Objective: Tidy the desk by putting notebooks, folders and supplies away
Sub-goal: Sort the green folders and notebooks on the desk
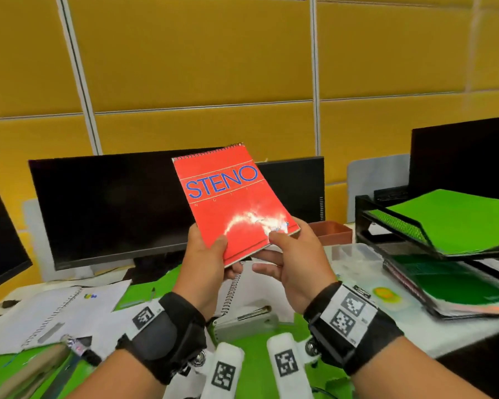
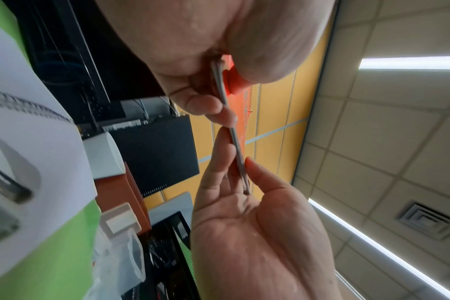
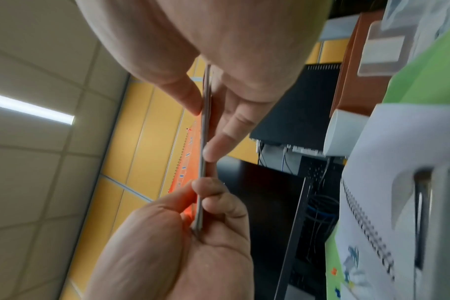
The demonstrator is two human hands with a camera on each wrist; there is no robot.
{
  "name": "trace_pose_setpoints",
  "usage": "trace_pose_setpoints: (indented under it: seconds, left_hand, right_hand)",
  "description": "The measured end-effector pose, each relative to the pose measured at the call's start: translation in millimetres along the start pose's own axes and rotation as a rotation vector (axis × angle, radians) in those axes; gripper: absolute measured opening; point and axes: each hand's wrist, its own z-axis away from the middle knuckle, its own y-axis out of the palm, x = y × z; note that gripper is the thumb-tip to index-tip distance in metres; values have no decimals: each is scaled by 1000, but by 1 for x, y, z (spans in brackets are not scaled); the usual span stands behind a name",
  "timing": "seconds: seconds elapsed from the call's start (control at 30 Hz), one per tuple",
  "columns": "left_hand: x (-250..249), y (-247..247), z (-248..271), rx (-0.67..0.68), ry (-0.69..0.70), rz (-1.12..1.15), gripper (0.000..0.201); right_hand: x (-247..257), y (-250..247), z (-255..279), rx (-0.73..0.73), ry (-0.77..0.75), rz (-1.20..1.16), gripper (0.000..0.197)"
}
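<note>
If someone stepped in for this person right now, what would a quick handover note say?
Left hand and right hand both grip the red steno notebook by its lower edge, raised above the desk.
Done: a green folder lies on the black tray rack's top tier, and notebooks lie below it.
Left: store the steno notebook, then the open spiral notebook and the loose supplies on the desk.

pretty standard office backdrop here: yellow padded wall panels [image 1: 185, 53] split by grey strips, a big dark monitor [image 1: 110, 203] right in the middle, another monitor [image 1: 0, 226] cut off at the left edge and a third monitor [image 1: 461, 159] off to the right. wrist views catch ceiling tiles [image 2: 398, 142] and a lit strip light [image 2: 409, 63].
</note>
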Motion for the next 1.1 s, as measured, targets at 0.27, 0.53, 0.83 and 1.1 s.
trace_pose_setpoints:
  seconds: [0.27, 0.53, 0.83, 1.1]
  left_hand:
    - [0, 84, -12, 194, -42, -51, 20]
    - [19, 133, -17, 318, -211, -106, 20]
    - [50, 162, -22, 572, -404, -355, 23]
    - [73, 211, -20, 724, -304, -482, 23]
  right_hand:
    - [30, -54, -7, -312, -94, -43, 35]
    - [22, -104, -17, -584, 22, -116, 40]
    - [27, -168, -2, -694, 194, -51, 27]
    - [34, -222, 1, -792, 193, -34, 14]
